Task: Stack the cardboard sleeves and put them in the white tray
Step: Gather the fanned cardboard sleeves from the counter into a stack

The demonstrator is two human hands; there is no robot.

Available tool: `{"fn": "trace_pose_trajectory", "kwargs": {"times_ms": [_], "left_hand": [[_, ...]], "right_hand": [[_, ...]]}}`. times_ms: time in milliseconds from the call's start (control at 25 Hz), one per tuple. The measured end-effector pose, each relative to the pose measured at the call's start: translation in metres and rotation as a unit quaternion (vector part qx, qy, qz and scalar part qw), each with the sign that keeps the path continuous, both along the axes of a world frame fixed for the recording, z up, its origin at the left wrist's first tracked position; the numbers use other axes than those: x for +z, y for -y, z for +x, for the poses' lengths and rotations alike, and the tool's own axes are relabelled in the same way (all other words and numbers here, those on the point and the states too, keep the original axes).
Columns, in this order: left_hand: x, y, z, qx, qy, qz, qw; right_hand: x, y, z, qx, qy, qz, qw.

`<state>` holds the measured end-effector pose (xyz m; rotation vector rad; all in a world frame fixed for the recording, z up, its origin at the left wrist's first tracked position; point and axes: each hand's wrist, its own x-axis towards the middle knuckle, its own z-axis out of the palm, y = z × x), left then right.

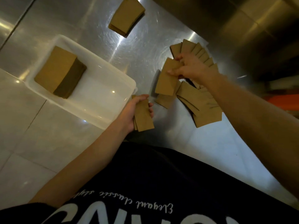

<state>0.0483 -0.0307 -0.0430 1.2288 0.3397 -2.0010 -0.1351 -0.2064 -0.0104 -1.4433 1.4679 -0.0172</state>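
My left hand grips a small stack of flat brown cardboard sleeves just right of the white tray. My right hand pinches a single sleeve lifted above a fanned pile of loose sleeves on the steel counter. The white tray holds a tall neat stack of sleeves in its left part. Part of the loose pile is hidden under my right hand and forearm.
A short separate stack of sleeves lies at the far end of the steel counter. A dark steel wall rises at the right. The tray overhangs the counter's left edge above a tiled floor.
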Motion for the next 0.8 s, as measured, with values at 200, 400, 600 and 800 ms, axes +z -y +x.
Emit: {"fn": "trace_pose_trajectory", "kwargs": {"times_ms": [200, 400, 600, 800], "left_hand": [[0.003, 0.0, 0.0, -0.021, 0.012, 0.004, 1.0], [0.002, -0.001, -0.003, -0.026, 0.023, -0.002, 0.999], [0.004, -0.002, -0.002, -0.035, 0.016, -0.013, 0.999], [0.006, -0.003, -0.001, -0.044, 0.018, -0.036, 0.998]], "right_hand": [[-0.022, -0.041, -0.004, 0.161, -0.22, -0.041, 0.961], [-0.023, -0.055, -0.002, 0.161, -0.254, -0.101, 0.948], [-0.016, -0.053, -0.012, 0.023, -0.088, -0.106, 0.99], [-0.002, -0.041, -0.027, -0.032, -0.019, -0.011, 0.999]]}}
